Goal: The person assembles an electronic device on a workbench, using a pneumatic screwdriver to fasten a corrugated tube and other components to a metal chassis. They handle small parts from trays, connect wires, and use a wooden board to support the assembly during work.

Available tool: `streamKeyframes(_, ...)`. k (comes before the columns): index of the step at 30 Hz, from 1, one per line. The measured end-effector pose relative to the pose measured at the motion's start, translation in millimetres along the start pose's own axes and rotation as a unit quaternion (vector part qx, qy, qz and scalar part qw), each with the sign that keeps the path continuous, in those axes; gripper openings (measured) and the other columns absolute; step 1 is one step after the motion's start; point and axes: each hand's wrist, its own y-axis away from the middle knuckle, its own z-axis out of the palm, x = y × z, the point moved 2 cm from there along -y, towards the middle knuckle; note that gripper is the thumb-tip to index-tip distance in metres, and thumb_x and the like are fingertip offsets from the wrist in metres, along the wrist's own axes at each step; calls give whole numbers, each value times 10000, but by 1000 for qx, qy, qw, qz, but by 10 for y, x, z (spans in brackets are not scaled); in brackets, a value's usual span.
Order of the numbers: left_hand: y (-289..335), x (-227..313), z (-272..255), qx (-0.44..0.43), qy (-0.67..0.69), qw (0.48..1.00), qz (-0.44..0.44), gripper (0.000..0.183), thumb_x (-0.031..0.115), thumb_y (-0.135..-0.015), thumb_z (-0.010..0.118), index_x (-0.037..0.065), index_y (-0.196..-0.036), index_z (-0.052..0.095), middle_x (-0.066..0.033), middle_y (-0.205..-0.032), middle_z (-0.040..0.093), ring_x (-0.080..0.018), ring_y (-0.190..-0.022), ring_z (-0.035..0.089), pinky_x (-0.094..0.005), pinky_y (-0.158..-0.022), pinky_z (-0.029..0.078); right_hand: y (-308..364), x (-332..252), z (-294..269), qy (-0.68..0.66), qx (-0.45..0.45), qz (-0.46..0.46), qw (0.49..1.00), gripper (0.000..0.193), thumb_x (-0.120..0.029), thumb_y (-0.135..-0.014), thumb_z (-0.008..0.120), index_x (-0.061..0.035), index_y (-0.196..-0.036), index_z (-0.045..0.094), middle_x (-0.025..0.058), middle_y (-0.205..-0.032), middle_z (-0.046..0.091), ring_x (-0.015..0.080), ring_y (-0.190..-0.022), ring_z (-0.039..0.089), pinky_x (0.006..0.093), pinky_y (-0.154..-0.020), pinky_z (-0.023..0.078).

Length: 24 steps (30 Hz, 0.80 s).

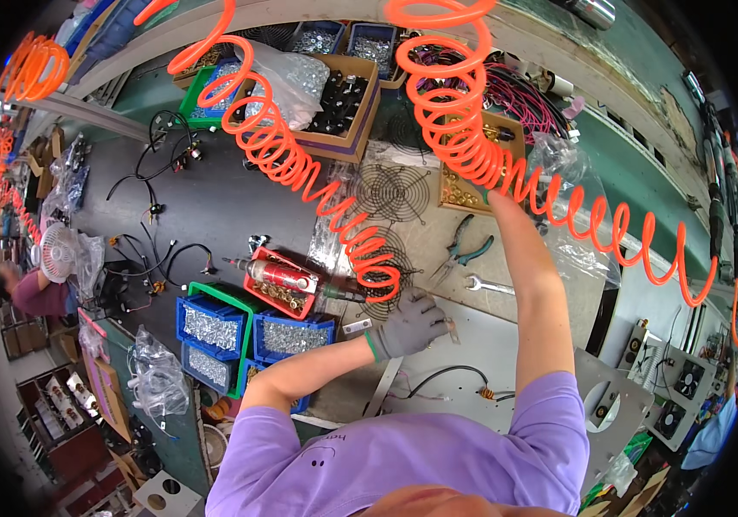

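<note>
Nearly closed, the left fingers pinch a small metal piece at their tips; right fingers hidden.

On your tabletop, teal-handled steel pliers lie before an open brown cardboard box and behind a silver steel wrench; leftward, a red cylindrical power tool lies across a red plastic bin.
</note>
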Motion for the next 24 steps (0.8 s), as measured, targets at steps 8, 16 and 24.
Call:
streamKeyframes(8,-20,59,-31,-72,-49,995,40,262,226,-723,535,243,-979,586,34,-879,535,-198,-877,509,-473,-859,338,661,3,-117,-217,68,-9,974,237,-101,-832,608,6,-1043,603,57,-908,621,160,-772,595,285,-699,508)
streamKeyframes(16,-269,19,-77,-175,-114,962,175,226,216,-729,536,243,-941,610,56,-897,555,-137,-850,520,-444,-870,355,2633,136,-319,-594,-1,144,791,234,-88,-831,623,16,-1040,602,41,-893,619,136,-747,593,267,-679,514)
streamKeyframes(24,-330,219,1,-292,-144,882,340,204,201,-737,534,193,-928,606,27,-885,547,-144,-885,533,-467,-877,364,3885,313,372,-622,28,206,755,195,-76,-807,648,37,-962,609,63,-798,624,110,-680,582,241,-599,497)
